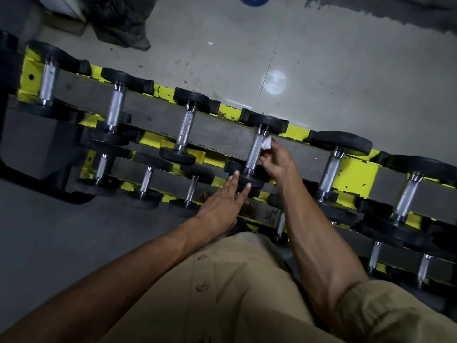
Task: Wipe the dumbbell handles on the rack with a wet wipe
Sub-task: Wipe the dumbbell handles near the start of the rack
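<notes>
**A:** Where is the bar lying, taken from the fingers?

**B:** The wet wipe (266,144) is being pinched by the right hand (275,160). It is being pressed to the knurled handle (254,152) of a dumbbell on the top tier of the yellow rack (356,174). The handle is being met just left of the curled fingers (265,158), high up near its far head (269,121).

**A:** And its long axis?

**B:** It is being read as running from that far head down to the near head (249,181), slanting a little leftward. Most of the bar is therefore lying below the fingers, toward the wrist, so a downward stroke along it is being judged the likely move.

**A:** Which hand is being counted nearer?

**B:** The right, since the bar is being touched through the wipe. Its forearm is being stretched up from the lower right, with the wrist turned left.

**A:** And the other?

**B:** The left hand (223,204) is being held flat, fingers straight and spread, nothing gripped. Its fingertips (236,173) are being laid at the near head, apparently to steady it. Firm contact cannot be told.
</notes>
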Demonstrator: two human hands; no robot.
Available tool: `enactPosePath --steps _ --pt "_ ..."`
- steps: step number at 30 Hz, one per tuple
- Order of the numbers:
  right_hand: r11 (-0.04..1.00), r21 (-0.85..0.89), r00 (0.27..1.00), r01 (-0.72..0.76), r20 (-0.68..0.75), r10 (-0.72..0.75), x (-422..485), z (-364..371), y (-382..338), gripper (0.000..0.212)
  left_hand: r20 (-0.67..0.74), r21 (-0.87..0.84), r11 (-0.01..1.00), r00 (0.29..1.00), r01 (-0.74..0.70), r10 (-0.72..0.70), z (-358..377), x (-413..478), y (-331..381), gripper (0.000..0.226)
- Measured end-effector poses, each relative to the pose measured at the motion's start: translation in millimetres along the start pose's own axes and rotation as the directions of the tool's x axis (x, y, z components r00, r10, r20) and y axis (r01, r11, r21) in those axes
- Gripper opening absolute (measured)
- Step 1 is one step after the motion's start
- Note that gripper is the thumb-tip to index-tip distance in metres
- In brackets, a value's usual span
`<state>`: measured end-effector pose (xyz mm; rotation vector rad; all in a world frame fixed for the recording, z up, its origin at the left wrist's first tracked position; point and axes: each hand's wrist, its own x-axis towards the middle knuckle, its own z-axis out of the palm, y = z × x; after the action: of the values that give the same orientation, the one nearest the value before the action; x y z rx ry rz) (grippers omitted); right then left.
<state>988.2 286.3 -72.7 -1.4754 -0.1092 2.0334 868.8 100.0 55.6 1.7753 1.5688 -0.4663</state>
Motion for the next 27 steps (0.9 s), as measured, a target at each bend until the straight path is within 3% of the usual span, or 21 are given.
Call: enactPosePath --steps 3,11,16,18,20,21,23,24,27 --pt "0.999 -0.029 0.998 -0.014 0.053 0.016 -1.6 9.8 -1.9 0.031 0.001 -0.005 1.0 1.0 0.01 -0.01 1.6 0.8 1.2 0.105" --pt "0.994 0.06 0.983 -0.091 0.162 0.08 -6.4 18.3 -7.5 0.039 -0.007 0.02 1.0 1.0 0.01 -0.01 6.7 4.1 -0.3 0.103" --pt "0.986 0.113 0.992 0.123 0.003 -0.124 -13.7 18.9 14.1 0.016 -0.019 0.033 0.999 1.0 0.01 -0.01 11.3 6.8 -0.4 0.101" --pt "0.924 -0.134 0.908 0.358 -0.182 -0.378 -16.0 25.0 14.4 0.015 -0.015 0.038 0.999 1.0 0.003 -0.002 13.0 7.1 -0.7 0.1" --pt "0.643 -0.582 0.667 0.498 -0.218 -0.713 -25.7 29.3 13.7 0.02 -0.018 0.038 0.999 1.0 -0.001 0.001 13.7 8.1 -0.9 0.1" --pt "0.464 -0.726 0.56 0.508 -0.13 -0.818 -34.2 30.0 15.6 0.016 -0.02 0.04 0.999 1.0 0.0 0.001 13.5 8.4 -1.3 0.1" --pt "0.113 -0.838 0.409 0.534 0.139 -0.902 -47.4 24.7 22.9 0.007 -0.017 0.052 0.999 1.0 -0.003 0.004 13.8 8.3 -2.5 0.101" --pt "-0.026 -0.832 0.375 0.554 0.278 -0.885 -51.4 19.6 25.8 0.005 -0.016 0.059 0.998 1.0 -0.004 0.005 14.4 8.4 -3.3 0.102" --pt "-0.351 -0.791 0.383 0.501 0.566 -0.73 -53.3 6.1 22.0 0.022 -0.017 0.061 0.998 1.0 -0.003 0.004 14.7 8.5 -4.4 0.102"
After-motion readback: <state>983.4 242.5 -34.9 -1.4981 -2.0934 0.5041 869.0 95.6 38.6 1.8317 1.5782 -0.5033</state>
